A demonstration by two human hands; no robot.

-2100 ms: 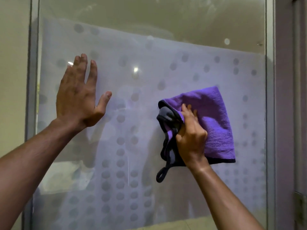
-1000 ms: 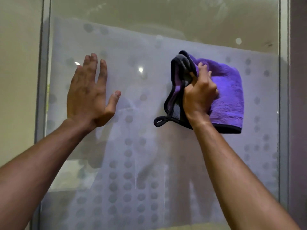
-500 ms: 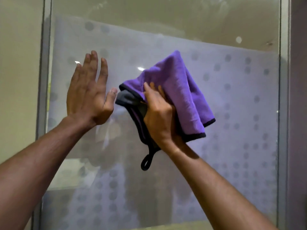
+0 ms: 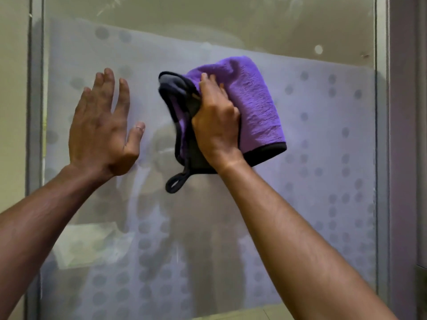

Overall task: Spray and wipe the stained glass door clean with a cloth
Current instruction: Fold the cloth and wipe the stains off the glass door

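- Head view, nearest first: two bare forearms reach up from the bottom edge toward the glass door (image 4: 323,125), so the person leans part of their weight forward onto it.
- The left hand (image 4: 101,128) lies flat against the pane, fingers straight and spread, holding nothing. If the door swings or slides on its frame (image 4: 34,158) under that push, the brace could give way, and the palm is likely to leave a fresh smear on a part that needs cleaning.
- The right hand (image 4: 216,125) is curled around a bunched fold of the purple cloth (image 4: 256,105) and presses it onto the frosted, dotted band in the upper middle of the pane.
- The cloth is doubled over, its dark underside showing at the left and a hanging loop (image 4: 175,184) dangling below. The bunched grip puts only part of the fabric on the glass, so streaks or missed strips seem likely; the loop may drag over wiped areas.
- Farthest, faint streaks show on the clear strip near the top. That high band looks harder to reach and may go unwiped.
- No spray bottle is visible; a drying cloth could just spread the stains.
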